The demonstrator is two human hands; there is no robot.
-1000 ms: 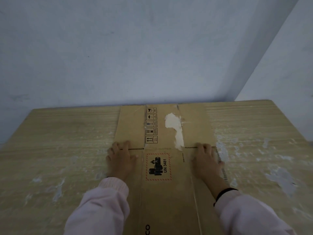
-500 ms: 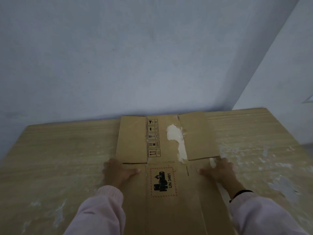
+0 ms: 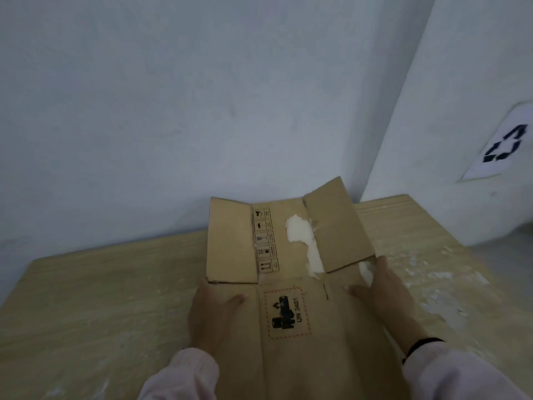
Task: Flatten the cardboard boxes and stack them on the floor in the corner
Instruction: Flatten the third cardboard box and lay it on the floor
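Far flaps lifted since before; hands [image 3: 215,310] grip flattened box [image 3: 317,356] edges.

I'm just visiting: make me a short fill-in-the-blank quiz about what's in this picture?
1. Both hands, the left hand and the right hand, hold a flattened ____ box.
2. The red-bordered label reads UN ____.
3. The sign on the right wall shows a ____ symbol.
4. The sleeves are pale ____.

Answers: cardboard; 3481; recycling; pink

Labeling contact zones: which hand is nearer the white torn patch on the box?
Right. The right hand sits beside the white torn patch, its fingers near the patch's lower end. The left hand rests on the flattened cardboard box farther left, past the handling-symbol strip.
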